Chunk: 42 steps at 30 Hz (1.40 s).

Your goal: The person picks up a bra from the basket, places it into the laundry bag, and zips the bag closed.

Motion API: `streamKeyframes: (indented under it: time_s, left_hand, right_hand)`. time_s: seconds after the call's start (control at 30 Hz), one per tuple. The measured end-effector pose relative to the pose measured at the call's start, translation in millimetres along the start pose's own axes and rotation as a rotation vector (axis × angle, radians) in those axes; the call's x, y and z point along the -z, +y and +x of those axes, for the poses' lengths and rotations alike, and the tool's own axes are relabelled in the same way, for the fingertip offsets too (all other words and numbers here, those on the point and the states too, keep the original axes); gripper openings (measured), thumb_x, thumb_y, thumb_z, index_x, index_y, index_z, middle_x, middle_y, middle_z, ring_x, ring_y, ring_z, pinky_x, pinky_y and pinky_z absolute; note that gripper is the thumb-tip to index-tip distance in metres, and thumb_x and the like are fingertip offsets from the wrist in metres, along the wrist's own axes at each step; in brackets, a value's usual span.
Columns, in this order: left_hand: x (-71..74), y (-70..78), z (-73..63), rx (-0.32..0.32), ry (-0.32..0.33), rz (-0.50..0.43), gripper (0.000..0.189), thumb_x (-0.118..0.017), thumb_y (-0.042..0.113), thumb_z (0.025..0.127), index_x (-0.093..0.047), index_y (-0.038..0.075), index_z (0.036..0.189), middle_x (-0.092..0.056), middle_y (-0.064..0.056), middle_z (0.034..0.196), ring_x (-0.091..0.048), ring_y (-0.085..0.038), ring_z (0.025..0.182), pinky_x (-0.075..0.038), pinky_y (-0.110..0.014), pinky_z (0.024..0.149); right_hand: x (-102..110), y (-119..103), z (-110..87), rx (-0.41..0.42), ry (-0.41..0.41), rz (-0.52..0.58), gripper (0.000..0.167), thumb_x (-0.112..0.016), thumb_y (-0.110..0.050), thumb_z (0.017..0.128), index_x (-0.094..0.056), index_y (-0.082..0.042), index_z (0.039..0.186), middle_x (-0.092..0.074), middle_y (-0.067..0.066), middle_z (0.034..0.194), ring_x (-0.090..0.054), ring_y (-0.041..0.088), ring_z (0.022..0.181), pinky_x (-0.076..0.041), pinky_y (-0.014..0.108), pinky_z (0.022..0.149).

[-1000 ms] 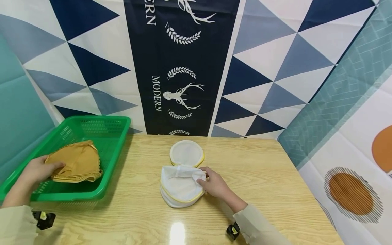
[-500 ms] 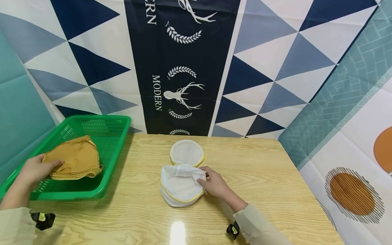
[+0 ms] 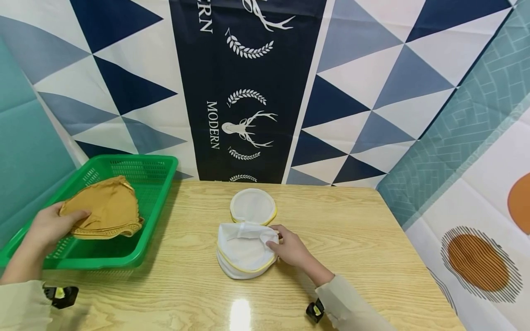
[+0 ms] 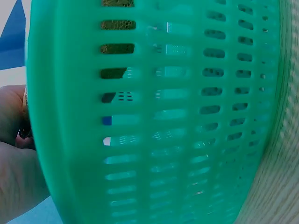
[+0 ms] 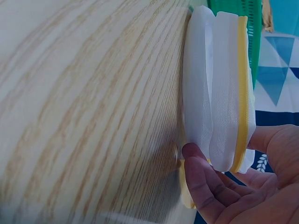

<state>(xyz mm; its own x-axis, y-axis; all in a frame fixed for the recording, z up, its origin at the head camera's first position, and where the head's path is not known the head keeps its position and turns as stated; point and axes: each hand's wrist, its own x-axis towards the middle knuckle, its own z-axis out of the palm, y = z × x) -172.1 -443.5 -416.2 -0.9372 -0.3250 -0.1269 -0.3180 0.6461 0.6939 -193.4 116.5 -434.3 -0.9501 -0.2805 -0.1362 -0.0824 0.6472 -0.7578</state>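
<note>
My left hand (image 3: 49, 227) pinches a folded mustard-yellow bra (image 3: 105, 204) at its left side, thumb on top. The bra, with trimmed edges, hangs over the green basket (image 3: 156, 209). In the left wrist view, the basket wall (image 4: 79, 140) hides most of the hand and bra. On the table, my right hand (image 3: 288, 247) grips the right rim of a round white mesh laundry bag (image 3: 244, 257) with yellow zip edging. Its round lid (image 3: 252, 206) lies folded back behind it. The right wrist view shows the bag's side (image 5: 224, 93), fingers and thumb around its edge.
The wooden table (image 3: 339, 230) meets a patterned backdrop (image 3: 248, 92) at the rear. Padded teal panels (image 3: 33, 119) stand at the left, close to the basket. A printed sheet (image 3: 468, 257) borders the right side.
My left hand has lifted the bra slightly, up and a little to the right over the basket. The right hand and the laundry bag have stayed in place.
</note>
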Motion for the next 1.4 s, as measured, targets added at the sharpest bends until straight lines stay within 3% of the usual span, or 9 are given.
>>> streamKeyframes:
  time_s: [0.23,0.33,0.43,0.53,0.57,0.63,0.77,1.17,1.4]
  left_hand:
    - [2.9,46.1,-38.4,0.016,0.002,-0.054,0.094,-0.039,0.056,0.093,0.006,-0.009,0.144,-0.010,-0.042,0.143,-0.023,-0.060,0.124,-0.035,-0.068,0.088]
    - [1.8,53.7,-45.9,0.006,0.026,-0.057,0.091,-0.039,0.051,0.094,0.004,-0.011,0.144,-0.018,-0.043,0.140,-0.031,-0.057,0.119,-0.038,-0.064,0.085]
    - [1.4,57.9,-49.2,0.026,0.038,-0.069,0.088,-0.039,0.048,0.095,0.006,-0.010,0.144,-0.014,-0.043,0.142,-0.030,-0.057,0.120,-0.038,-0.064,0.087]
    - [1.1,61.4,-51.2,0.028,0.053,-0.063,0.087,-0.041,0.047,0.095,0.001,-0.011,0.144,-0.024,-0.042,0.137,-0.044,-0.049,0.112,-0.046,-0.056,0.081]
    - [1.1,62.9,-51.9,0.021,0.054,-0.065,0.085,-0.042,0.046,0.095,-0.004,-0.011,0.145,-0.035,-0.040,0.130,-0.051,-0.043,0.105,-0.049,-0.051,0.078]
    - [1.7,65.5,-53.5,-0.016,0.048,-0.059,0.080,-0.043,0.045,0.095,-0.015,-0.013,0.143,-0.055,-0.024,0.105,-0.057,-0.024,0.082,-0.051,-0.039,0.065]
    - [3.2,70.0,-55.4,-0.070,0.017,-0.092,0.074,-0.046,0.044,0.095,-0.026,-0.013,0.138,-0.052,0.012,0.077,-0.051,-0.003,0.063,-0.048,-0.028,0.055]
    - [-3.7,87.9,-60.0,-0.092,0.043,-0.151,0.077,-0.049,0.047,0.093,-0.026,-0.007,0.142,-0.050,0.022,0.075,-0.052,0.002,0.065,-0.048,-0.026,0.056]
    - [-11.2,95.8,-62.7,-0.116,0.097,-0.208,0.047,-0.055,0.045,0.091,-0.046,0.010,0.122,-0.051,0.022,0.074,-0.052,0.001,0.064,-0.048,-0.025,0.054]
  right_hand:
    - [-1,0,0.3,-0.006,-0.004,0.010,0.043,-0.059,-0.020,0.092,-0.047,-0.010,0.133,-0.060,0.016,0.105,-0.054,0.015,0.057,-0.047,0.029,0.050]
    - [-1,-1,0.4,-0.006,-0.002,0.007,0.043,-0.059,-0.020,0.092,-0.047,-0.010,0.133,-0.060,0.016,0.105,-0.054,0.014,0.058,-0.047,0.028,0.050]
    - [-1,-2,0.4,-0.004,-0.002,0.004,0.043,-0.059,-0.020,0.093,-0.047,-0.010,0.133,-0.060,0.016,0.106,-0.054,0.014,0.058,-0.047,0.028,0.050]
    - [-1,-3,0.5,-0.006,-0.003,0.002,0.043,-0.059,-0.020,0.093,-0.047,-0.010,0.133,-0.060,0.016,0.105,-0.053,0.014,0.058,-0.046,0.028,0.050]
    - [-1,-3,0.5,-0.006,-0.004,0.003,0.043,-0.059,-0.020,0.093,-0.048,-0.010,0.133,-0.060,0.016,0.105,-0.053,0.014,0.058,-0.046,0.028,0.050]
    - [-1,-3,0.5,-0.007,-0.003,0.005,0.043,-0.059,-0.019,0.093,-0.048,-0.010,0.133,-0.059,0.016,0.105,-0.053,0.014,0.057,-0.046,0.028,0.050]
    - [-1,-3,0.8,-0.007,-0.003,0.006,0.043,-0.059,-0.019,0.092,-0.048,-0.010,0.133,-0.060,0.016,0.105,-0.053,0.014,0.057,-0.047,0.028,0.050]
    - [-2,-3,0.0,-0.006,-0.009,0.015,0.042,-0.059,-0.019,0.092,-0.048,-0.010,0.132,-0.060,0.016,0.105,-0.054,0.016,0.057,-0.047,0.028,0.050]
    - [-3,-4,0.0,0.006,-0.011,0.019,0.041,-0.059,-0.019,0.092,-0.049,-0.009,0.131,-0.061,0.016,0.107,-0.055,0.014,0.059,-0.047,0.028,0.050]
